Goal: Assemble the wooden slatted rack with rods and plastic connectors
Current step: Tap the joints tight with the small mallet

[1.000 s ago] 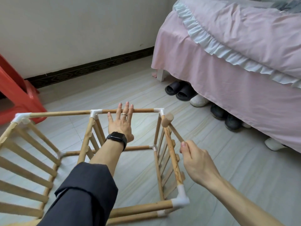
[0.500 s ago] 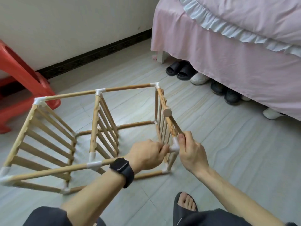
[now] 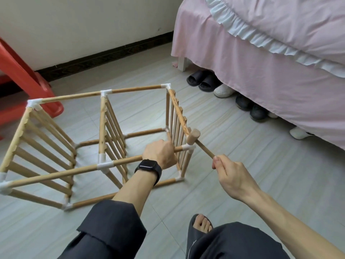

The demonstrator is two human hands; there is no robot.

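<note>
The wooden slatted rack (image 3: 104, 126) stands on the tiled floor, three slatted panels joined by rods and white plastic connectors. My left hand (image 3: 160, 154) grips the near top rod (image 3: 123, 161) just left of the near right corner connector (image 3: 188, 147). My right hand (image 3: 231, 176) holds the handle of a small wooden mallet (image 3: 194, 136), whose head sits just above that corner connector.
A pink-skirted bed (image 3: 270, 58) fills the right, with several shoes (image 3: 203, 81) under its edge. A red plastic stool (image 3: 22, 81) stands at the left by the wall. My sandalled foot (image 3: 201, 224) is near the bottom.
My left hand came off the far rod and took hold of the near top rod. My right hand drew back along the mallet handle, and the mallet head now sits over the near right corner.
</note>
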